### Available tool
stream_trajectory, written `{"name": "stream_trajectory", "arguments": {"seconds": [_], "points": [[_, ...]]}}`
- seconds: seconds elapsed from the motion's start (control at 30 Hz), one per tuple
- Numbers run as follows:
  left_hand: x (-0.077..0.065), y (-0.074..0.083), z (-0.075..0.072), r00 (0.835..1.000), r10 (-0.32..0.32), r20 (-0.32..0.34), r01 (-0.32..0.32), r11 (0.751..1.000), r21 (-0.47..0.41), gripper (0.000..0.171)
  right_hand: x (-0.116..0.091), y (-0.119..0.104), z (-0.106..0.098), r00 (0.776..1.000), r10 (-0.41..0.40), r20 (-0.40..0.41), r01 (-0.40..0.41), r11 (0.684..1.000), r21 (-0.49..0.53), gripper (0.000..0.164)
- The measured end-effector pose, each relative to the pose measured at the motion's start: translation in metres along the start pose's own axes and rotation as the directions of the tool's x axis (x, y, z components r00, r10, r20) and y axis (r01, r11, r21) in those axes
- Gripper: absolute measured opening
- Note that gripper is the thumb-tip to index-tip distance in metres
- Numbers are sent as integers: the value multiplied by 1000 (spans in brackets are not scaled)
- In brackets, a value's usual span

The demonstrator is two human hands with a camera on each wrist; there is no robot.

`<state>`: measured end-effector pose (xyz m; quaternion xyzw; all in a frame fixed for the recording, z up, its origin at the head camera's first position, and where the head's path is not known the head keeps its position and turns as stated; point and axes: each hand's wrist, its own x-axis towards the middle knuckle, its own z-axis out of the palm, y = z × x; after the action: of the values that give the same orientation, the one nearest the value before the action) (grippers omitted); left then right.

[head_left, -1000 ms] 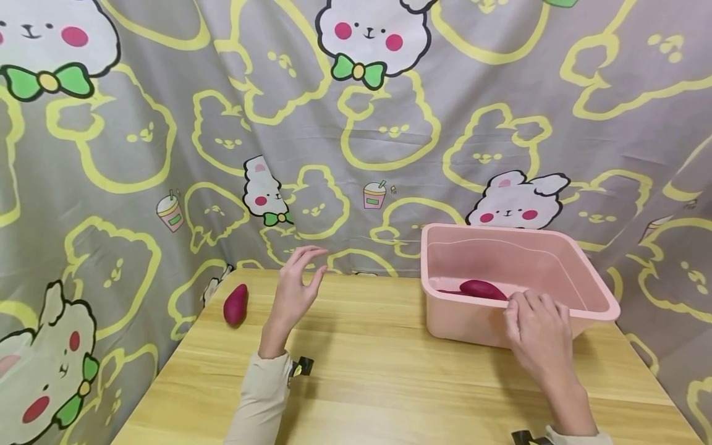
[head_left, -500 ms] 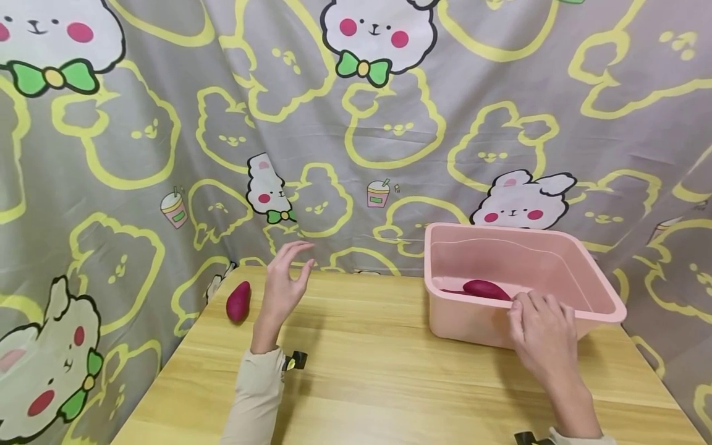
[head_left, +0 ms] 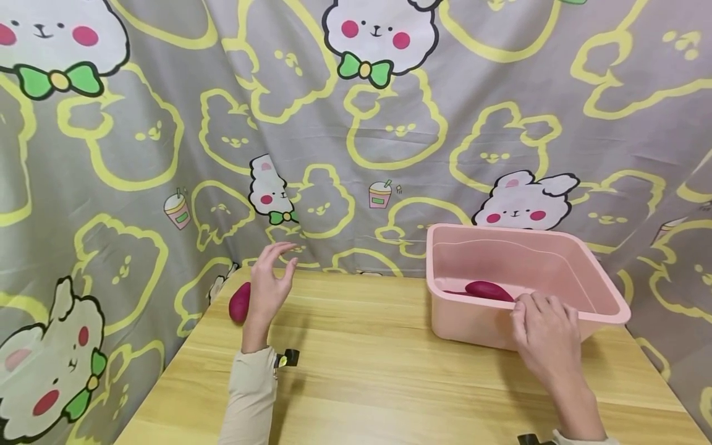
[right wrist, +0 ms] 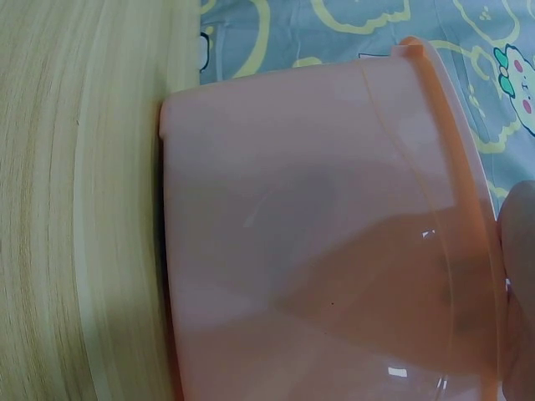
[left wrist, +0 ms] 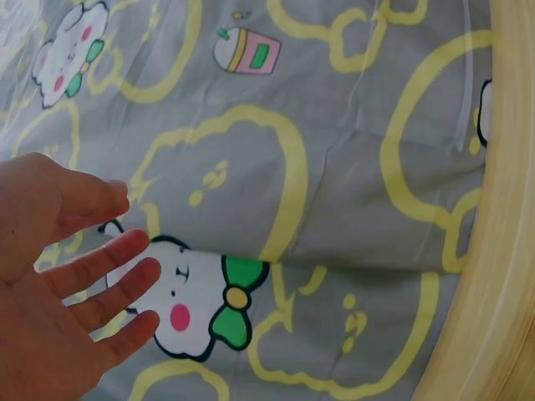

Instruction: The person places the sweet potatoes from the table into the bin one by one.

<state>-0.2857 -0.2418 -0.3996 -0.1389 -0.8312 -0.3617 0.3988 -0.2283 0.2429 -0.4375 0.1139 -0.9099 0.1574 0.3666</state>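
Note:
My left hand (head_left: 268, 290) hovers over the left part of the table, its fingers loosely bent and apart, with nothing between them. Just behind it lies a purple sweet potato (head_left: 238, 304), its right side partly hidden by the hand. In the left wrist view the left hand (left wrist: 75, 276) shows spread fingers against the curtain. My right hand (head_left: 547, 337) grips the front rim of a pink plastic bin (head_left: 473, 321). Inside the bin lies another purple sweet potato (head_left: 486, 290), with part of a further purple piece beside it. The right wrist view shows the bin's outer wall (right wrist: 309, 225) close up.
A wooden table (head_left: 378, 383) carries everything. A grey patterned curtain (head_left: 334, 136) hangs right behind the table and along both sides. The bin stands at the back right, near the curtain.
My left hand has moved left, closer to the sweet potato on the table, and now covers part of it. The right hand stays on the bin's rim. The head view shifts slightly.

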Motion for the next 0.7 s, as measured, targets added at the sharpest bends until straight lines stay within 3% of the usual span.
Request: {"name": "stream_trajectory", "arguments": {"seconds": [0.33,0.7], "points": [[-1,-14,-14,998,-49,-43,50,998,36,27,1,1,-1,1000,3,12,-3,1000,3,19],[-6,-36,-28,991,-124,-42,127,989,75,27,1,1,0,1000,-8,-11,8,1000,10,18]]}}
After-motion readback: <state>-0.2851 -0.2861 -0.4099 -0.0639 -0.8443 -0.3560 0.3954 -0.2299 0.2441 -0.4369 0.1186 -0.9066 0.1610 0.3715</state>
